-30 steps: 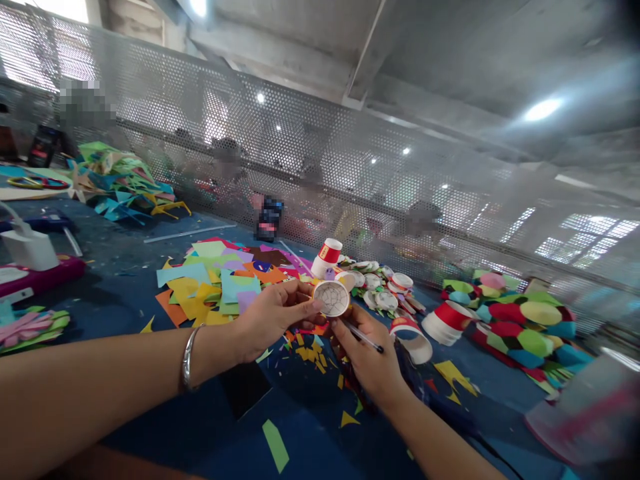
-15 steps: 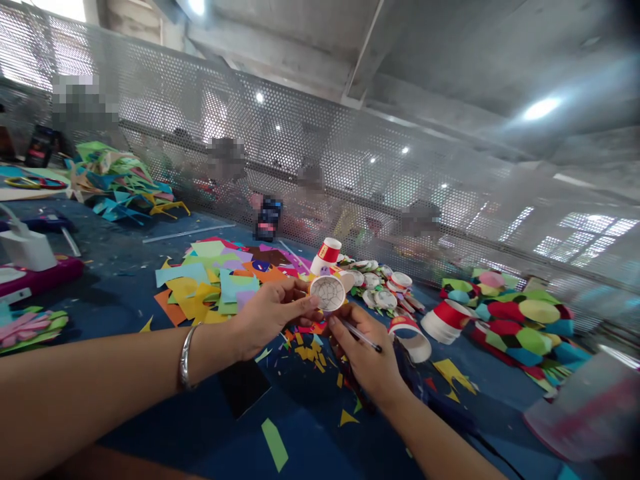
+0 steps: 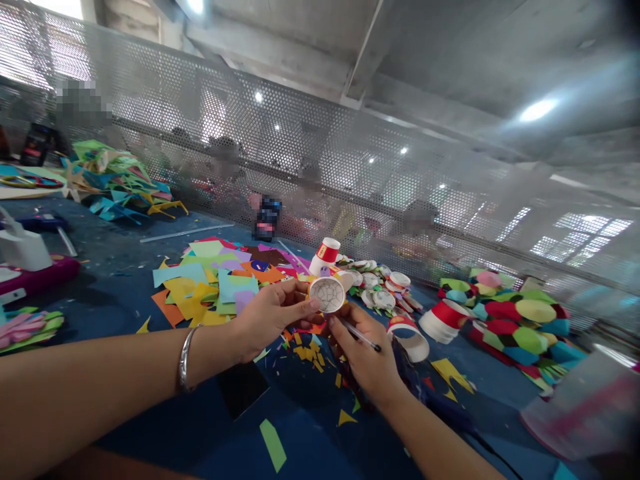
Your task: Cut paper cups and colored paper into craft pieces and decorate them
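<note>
My left hand [image 3: 270, 315] pinches a small round white paper disc [image 3: 327, 294] with dark lines drawn on it, held up above the blue table [image 3: 115, 293]. A silver bangle [image 3: 185, 358] circles that wrist. My right hand [image 3: 365, 350] is closed on a thin pen [image 3: 359, 335], whose tip touches the disc's lower edge. Coloured paper scraps [image 3: 215, 283] lie just beyond my left hand.
A red and white paper cup [image 3: 324, 256] stands behind several cut cup bottoms [image 3: 380, 287]. Cut cup pieces [image 3: 440, 321] and a pile of coloured paper rounds [image 3: 515, 323] lie to the right. A perforated metal screen [image 3: 300, 153] backs the table, with people behind it. A glue gun [image 3: 20, 243] sits far left.
Both hands with the disc and pen have shifted very slightly up and left. Otherwise nothing has visibly changed.
</note>
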{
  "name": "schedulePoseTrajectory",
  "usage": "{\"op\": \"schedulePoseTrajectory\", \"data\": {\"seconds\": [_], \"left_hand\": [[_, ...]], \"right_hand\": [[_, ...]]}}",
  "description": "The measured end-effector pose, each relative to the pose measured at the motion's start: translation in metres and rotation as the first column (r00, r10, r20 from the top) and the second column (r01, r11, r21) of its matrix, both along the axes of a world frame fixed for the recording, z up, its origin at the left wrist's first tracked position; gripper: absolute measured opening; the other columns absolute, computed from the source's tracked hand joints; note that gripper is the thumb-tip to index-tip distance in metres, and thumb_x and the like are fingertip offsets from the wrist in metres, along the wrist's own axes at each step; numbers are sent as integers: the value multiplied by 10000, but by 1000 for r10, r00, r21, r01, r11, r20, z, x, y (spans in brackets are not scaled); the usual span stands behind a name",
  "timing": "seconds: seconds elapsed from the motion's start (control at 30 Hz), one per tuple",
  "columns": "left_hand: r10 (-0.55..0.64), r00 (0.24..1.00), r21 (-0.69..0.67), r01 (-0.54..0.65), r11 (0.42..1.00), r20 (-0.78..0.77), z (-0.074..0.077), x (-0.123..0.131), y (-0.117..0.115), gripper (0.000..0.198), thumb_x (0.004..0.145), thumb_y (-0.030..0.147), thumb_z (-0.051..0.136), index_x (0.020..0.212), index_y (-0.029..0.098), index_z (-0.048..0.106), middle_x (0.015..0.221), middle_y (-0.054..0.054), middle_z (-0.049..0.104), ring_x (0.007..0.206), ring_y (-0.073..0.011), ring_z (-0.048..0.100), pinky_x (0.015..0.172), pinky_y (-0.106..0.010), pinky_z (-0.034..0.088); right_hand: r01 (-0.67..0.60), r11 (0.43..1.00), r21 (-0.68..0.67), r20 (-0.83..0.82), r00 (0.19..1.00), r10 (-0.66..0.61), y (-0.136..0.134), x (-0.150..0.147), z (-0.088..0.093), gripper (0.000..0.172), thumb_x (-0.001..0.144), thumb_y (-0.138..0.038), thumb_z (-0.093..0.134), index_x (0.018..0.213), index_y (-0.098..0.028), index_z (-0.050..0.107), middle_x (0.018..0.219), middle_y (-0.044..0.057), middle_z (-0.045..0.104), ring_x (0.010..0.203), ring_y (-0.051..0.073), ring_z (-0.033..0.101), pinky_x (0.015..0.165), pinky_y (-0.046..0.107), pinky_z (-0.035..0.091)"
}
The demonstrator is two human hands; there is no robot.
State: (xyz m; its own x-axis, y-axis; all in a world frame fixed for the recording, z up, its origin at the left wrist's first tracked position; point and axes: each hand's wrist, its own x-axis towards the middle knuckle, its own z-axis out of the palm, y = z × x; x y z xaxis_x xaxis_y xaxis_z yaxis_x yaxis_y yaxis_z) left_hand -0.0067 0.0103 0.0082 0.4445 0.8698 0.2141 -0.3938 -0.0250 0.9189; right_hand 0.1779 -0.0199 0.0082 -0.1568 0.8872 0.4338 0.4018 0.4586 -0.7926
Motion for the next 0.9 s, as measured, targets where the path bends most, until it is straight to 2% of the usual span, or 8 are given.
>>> {"op": "schedulePoseTrajectory", "data": {"seconds": [0.2, 0.33, 0.43, 0.57, 0.73, 0.9], "left_hand": [[-18, 1000, 33, 19, 999, -17, -3, 2, -1, 386, 720, 225, 812, 1069, 162, 659, 973, -53, 706, 853, -149, 636, 789, -286, 473], [-10, 1000, 30, 11, 999, -10, -4, 3, 0, 363, 750, 256, 790, 1072, 164, 648, 940, -46, 703, 811, -135, 618, 758, -276, 459], [-2, 1000, 67, 3, 998, -7, -4, 3, 1, 316, 777, 264, 763, 1055, 161, 653, 917, -41, 697, 781, -124, 603, 733, -270, 453], [-10, 1000, 104, 10, 995, 4, -1, 3, 0, 356, 755, 226, 772, 1077, 166, 635, 976, -60, 706, 886, -160, 630, 805, -296, 468], [47, 999, 71, -46, 996, -10, -1, 1, -1, 313, 778, 306, 761, 1014, 159, 617, 876, -59, 703, 750, -150, 643, 722, -305, 488], [37, 998, 97, -32, 995, -51, -2, 0, 0, 275, 837, 356, 699, 1007, 152, 629, 872, -65, 700, 761, -157, 657, 738, -315, 499]], "right_hand": [[-6, 1000, 17, -15, 1000, 6, 0, 0, -3, 157, 930, -331, 595, 943, -183, 645, 791, 17, 653, 713, 176, 583, 651, 269, 462], [-31, 999, 16, -36, 999, 32, -1, -1, -2, 164, 932, -321, 586, 970, -174, 649, 826, 32, 670, 739, 187, 603, 688, 284, 483], [-14, 1000, -20, -24, 1000, 14, -2, -2, 0, 171, 936, -331, 581, 973, -175, 642, 826, 36, 681, 681, 175, 594, 648, 281, 479], [-8, 999, -46, -22, 1000, 7, -3, -3, 1, 186, 943, -365, 569, 947, -189, 628, 799, 39, 679, 691, 190, 599, 623, 283, 470], [10, 999, -51, -18, 1000, -11, -4, -3, 0, 194, 934, -385, 580, 902, -196, 614, 756, 24, 651, 629, 174, 566, 561, 270, 442], [6, 998, -62, -37, 999, -9, -3, -2, -1, 209, 933, -400, 591, 923, -194, 622, 776, 16, 640, 615, 150, 537, 548, 254, 429]]}}
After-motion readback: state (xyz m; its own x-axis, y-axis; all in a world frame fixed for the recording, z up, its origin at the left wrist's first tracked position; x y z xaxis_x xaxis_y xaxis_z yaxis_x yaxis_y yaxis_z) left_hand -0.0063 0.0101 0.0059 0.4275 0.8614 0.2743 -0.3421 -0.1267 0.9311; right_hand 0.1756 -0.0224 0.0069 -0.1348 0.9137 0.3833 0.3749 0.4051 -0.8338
